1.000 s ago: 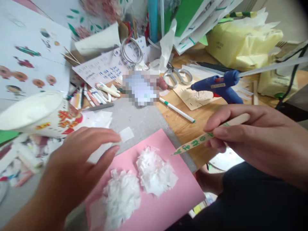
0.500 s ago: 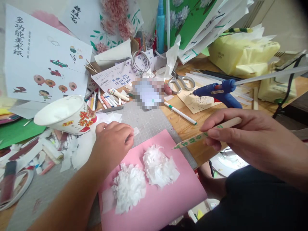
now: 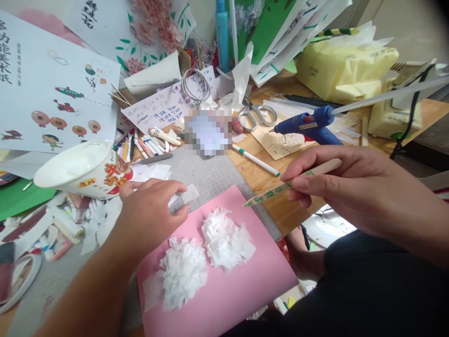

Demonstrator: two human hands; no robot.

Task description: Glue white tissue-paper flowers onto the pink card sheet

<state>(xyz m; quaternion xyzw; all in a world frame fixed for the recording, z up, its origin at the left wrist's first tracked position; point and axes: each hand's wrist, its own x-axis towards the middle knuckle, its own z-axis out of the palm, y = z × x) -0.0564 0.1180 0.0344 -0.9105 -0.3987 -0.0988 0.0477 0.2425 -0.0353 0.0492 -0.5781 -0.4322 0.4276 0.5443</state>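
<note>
Tissue square (image 3: 190,193), small & white, sits pinched betw. thumb and forefinger of left hand (image 3: 151,216), just off the upper-left edge of the pink card (image 3: 245,285), over the grey cutting mat (image 3: 210,175). Left fingers curled in, grasping that square; rest of hand hovers above the card's top-left corner.

Right hand (image 3: 354,189) is off the card's right edge, fingers clamped on a wooden stick (image 3: 287,184) w/ green print; stick slants down-left, its pointed tip just above the card's upper-right edge, not touching it as far as I can tell.

On the card: two white tissue pompoms (image 3: 203,255) side by side, touching or nearly so, in the card's upper half. A flat white scrap lies at the card's left edge, beside the lower pompom.

Beyond the card, away from the person: blue glue gun (image 3: 308,126) w/ clear glue stick out the back, scissors (image 3: 256,114) left of it, white pen (image 3: 256,160) betw. scissors & card. Left of the card: paper cup (image 3: 82,168) on its side, red/yellow print, w/ paper scraps below it. Markers (image 3: 140,145) lie behind the cup. Yellow bags (image 3: 343,65) far back right of the card.
</note>
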